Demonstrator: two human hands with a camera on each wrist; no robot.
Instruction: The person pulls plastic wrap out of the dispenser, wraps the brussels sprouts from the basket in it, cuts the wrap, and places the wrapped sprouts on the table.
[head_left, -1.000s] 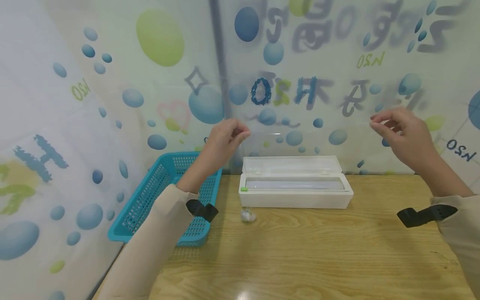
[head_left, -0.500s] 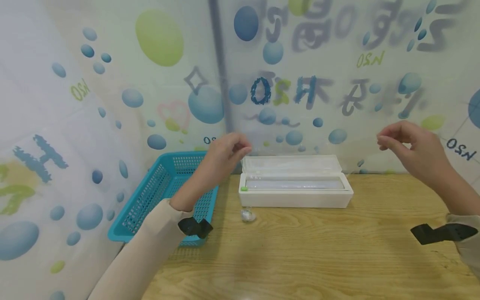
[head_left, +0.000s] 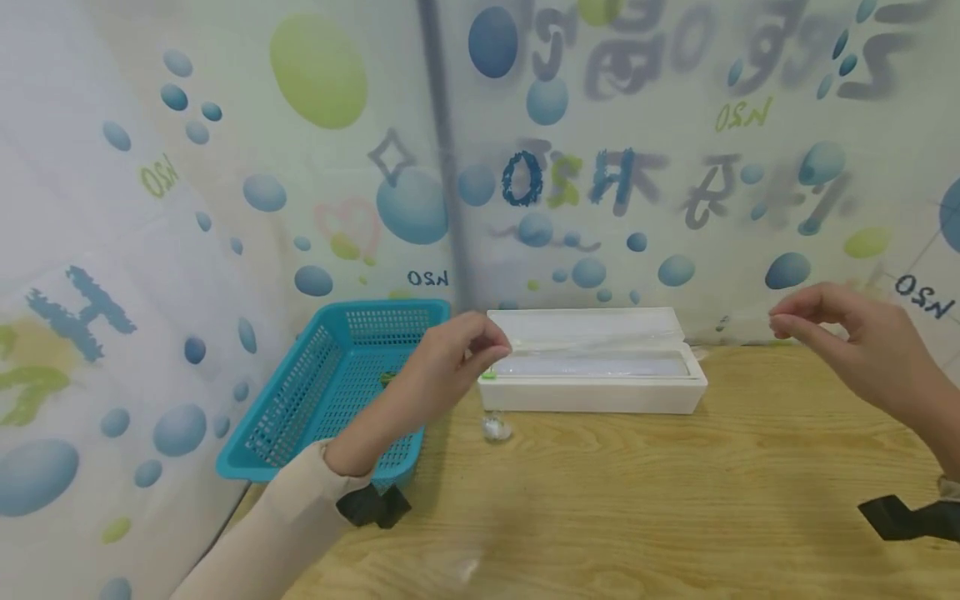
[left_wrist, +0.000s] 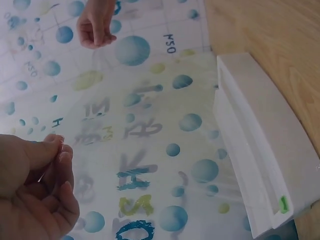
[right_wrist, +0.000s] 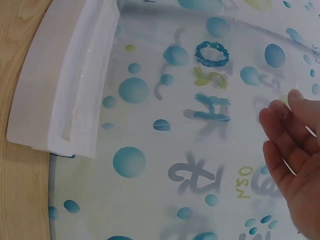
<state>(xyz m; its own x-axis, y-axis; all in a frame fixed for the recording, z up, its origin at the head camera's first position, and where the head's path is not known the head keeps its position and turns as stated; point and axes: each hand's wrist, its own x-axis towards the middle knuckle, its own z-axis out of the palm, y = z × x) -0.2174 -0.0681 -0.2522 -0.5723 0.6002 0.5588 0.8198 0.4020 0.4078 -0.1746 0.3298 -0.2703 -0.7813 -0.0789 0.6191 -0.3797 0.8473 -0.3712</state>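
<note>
Clear film [head_left: 600, 342] strung between hands, crossing the box [head_left: 592, 396] in head view. Left hand [head_left: 461, 354], box's 9 o'clock, pinches one end; right hand [head_left: 855, 337], 3 o'clock, pinches the other. Probably near weightless, limp, clingy, tears easily; best held by corners.

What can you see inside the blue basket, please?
Inside the blue basket, a green item, too small to identify, shows beside the left forearm; anything behind that forearm cannot be seen.
</note>
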